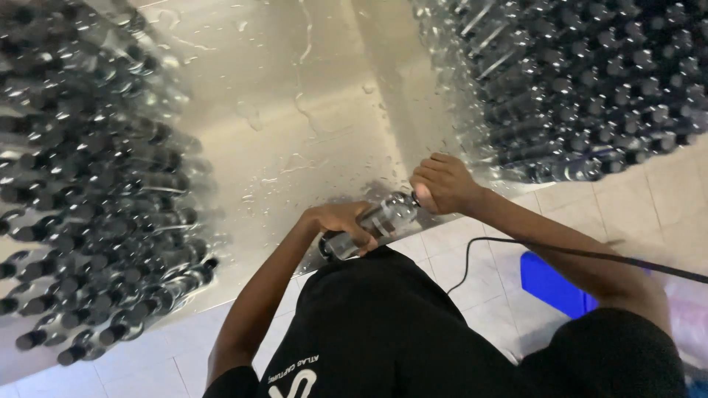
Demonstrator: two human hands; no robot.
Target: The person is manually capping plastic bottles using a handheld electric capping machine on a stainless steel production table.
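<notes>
Both hands close on one clear plastic bottle [372, 223] with a dark cap, held on its side just over the near edge of a wet steel surface [295, 118]. The left hand [341, 223] wraps the capped end, fingers curled fully round it; the right hand [441, 184] clamps the bottle's other end, knuckles up. The bottle hangs between them, close to the person's black shirt [383, 332].

Dense heaps of similar dark-capped bottles lie on either side: one mass at the left [88, 184], another at the upper right [582, 81], with a bare, water-streaked strip of steel between. A black cable [560, 252] trails across the pale tiled floor [472, 258], past a blue object [553, 284] near the right arm.

Judging by the two-handed hold, the work in hand appears to be handling this single bottle at its ends, perhaps at the cap, though no turning can be confirmed. Any next move would call for a steady hold at the base.
</notes>
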